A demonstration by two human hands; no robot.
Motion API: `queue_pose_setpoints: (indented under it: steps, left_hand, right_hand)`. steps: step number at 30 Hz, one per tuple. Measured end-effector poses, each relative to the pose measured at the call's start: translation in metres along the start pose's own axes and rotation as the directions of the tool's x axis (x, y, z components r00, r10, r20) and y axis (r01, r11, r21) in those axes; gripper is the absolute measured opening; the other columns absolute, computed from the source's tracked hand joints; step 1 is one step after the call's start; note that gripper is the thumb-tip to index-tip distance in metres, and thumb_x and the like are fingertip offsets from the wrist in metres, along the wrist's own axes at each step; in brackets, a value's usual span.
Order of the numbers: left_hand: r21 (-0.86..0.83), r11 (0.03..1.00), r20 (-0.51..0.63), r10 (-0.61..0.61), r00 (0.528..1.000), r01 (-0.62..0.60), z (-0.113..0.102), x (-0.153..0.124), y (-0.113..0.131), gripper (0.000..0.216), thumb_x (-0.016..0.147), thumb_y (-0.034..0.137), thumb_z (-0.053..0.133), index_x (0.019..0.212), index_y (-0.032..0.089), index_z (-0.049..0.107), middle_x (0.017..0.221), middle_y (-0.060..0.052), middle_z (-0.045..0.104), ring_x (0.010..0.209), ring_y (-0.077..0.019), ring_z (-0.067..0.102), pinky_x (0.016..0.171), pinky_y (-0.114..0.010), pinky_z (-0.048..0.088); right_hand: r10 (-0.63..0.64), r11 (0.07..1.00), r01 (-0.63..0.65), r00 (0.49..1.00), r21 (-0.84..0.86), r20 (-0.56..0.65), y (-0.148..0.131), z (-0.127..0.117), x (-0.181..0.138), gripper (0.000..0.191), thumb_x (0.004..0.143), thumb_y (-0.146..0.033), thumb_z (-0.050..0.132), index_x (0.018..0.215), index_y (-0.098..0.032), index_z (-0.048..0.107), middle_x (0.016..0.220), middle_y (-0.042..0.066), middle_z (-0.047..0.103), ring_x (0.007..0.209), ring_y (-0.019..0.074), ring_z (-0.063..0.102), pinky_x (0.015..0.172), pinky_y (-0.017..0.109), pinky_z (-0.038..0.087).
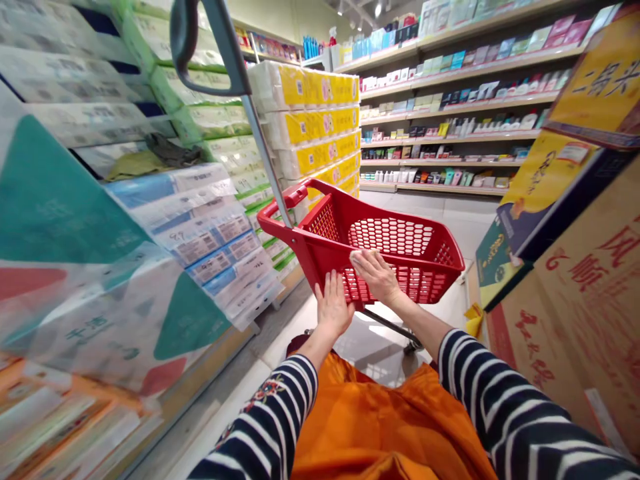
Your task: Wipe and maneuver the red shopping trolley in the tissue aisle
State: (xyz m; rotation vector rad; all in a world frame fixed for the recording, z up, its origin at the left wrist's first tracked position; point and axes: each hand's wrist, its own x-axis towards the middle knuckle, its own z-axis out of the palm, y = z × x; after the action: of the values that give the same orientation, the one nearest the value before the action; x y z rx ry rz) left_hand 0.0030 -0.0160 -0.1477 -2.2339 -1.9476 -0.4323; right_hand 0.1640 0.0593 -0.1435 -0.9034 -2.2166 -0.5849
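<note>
Garment [370, 427], orange, nearest the camera, filling the bottom centre between two sleeves. Left sleeve [270, 427] and right sleeve [500, 400], both dark with white stripes, reach forward from the lower edge.

Left hand [333, 308]: open and flat, fingers straight and close together, palm pressed against the outside of the near wall of the basket, gripping nothing.

Right hand [376, 275]: open, palm down, laid over the near rim of the basket, fingers slightly spread. A small pale thing [359, 255] lies under the fingertips on the rim; what it is cannot be told.

Basket [425, 283]: red plastic with perforated walls, standing in the aisle just ahead of the person, tilted, on a dark undercarriage [395, 330] over the pale floor [465, 227]. Nothing shows inside it. A grey pull handle [181, 40] rises from its left end on a slim pole, up past the top of the view.

Left side: shelving stacked with wrapped paper packs [200, 227], blurred close by, in white, blue and green; beyond them, white packs with yellow labels [320, 120], piled high beside the basket's far end.

Right side: brown cartons [590, 293] with red characters, with yellow and dark boxes [540, 193] stacked above.

Far end: long wall shelves [450, 100] across the aisle, lined with small bottles and boxes.
</note>
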Motion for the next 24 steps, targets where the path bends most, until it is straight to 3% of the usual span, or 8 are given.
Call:
queue_pose_setpoints:
  steps: [8,12,17,20,24]
  left_hand:
    - [0.039,0.995,0.067,0.090,0.994,-0.093,0.006,-0.010,0.015,0.073,0.079,0.038,0.046,0.142,0.009,0.022,0.151,-0.014,0.018,0.139,-0.0256,0.012,0.111,-0.052,0.011]
    - [0.037,0.993,0.074,0.110,0.991,-0.113,0.008,-0.008,0.021,0.072,0.080,0.037,0.047,0.141,0.009,0.024,0.151,-0.014,0.019,0.139,-0.0257,0.014,0.111,-0.052,0.012]
    - [0.029,0.990,0.035,0.133,0.990,-0.134,0.004,0.002,0.036,0.074,0.079,0.037,0.049,0.141,0.008,0.023,0.151,-0.015,0.018,0.139,-0.0267,0.014,0.111,-0.052,0.011]
    - [0.028,0.981,0.043,0.189,0.981,-0.191,0.002,0.003,0.047,0.074,0.079,0.036,0.048,0.142,0.009,0.021,0.151,-0.013,0.017,0.139,-0.0259,0.012,0.111,-0.053,0.011]
    - [0.041,0.966,0.092,0.251,0.964,-0.256,0.001,-0.005,0.057,0.073,0.081,0.039,0.046,0.142,0.009,0.021,0.151,-0.013,0.016,0.140,-0.0244,0.011,0.111,-0.052,0.013]
  right_hand:
    - [-0.057,0.998,0.052,0.989,0.036,0.139,-0.022,0.022,-0.058,0.039,0.084,-0.006,0.045,0.121,-0.015,0.056,0.128,0.011,0.055,0.125,0.0241,0.043,0.103,0.047,0.038]
    - [0.057,0.998,-0.058,0.997,0.013,0.043,-0.014,0.007,-0.059,0.040,0.086,-0.007,0.042,0.124,-0.016,0.054,0.130,0.010,0.053,0.129,0.0242,0.038,0.104,0.049,0.035]
    - [0.237,0.968,-0.246,0.960,-0.045,-0.148,0.011,-0.016,-0.040,0.042,0.090,-0.008,0.037,0.129,-0.018,0.049,0.135,0.008,0.048,0.134,0.0238,0.029,0.108,0.048,0.028]
    - [0.229,0.970,-0.237,0.966,-0.059,-0.117,0.014,-0.015,-0.046,0.042,0.090,-0.009,0.037,0.129,-0.019,0.049,0.134,0.007,0.050,0.133,0.0231,0.031,0.107,0.047,0.030]
    - [0.186,0.981,-0.187,0.982,-0.053,-0.016,0.003,0.000,-0.078,0.039,0.090,-0.010,0.039,0.126,-0.016,0.052,0.131,0.008,0.052,0.131,0.0226,0.034,0.107,0.047,0.031]
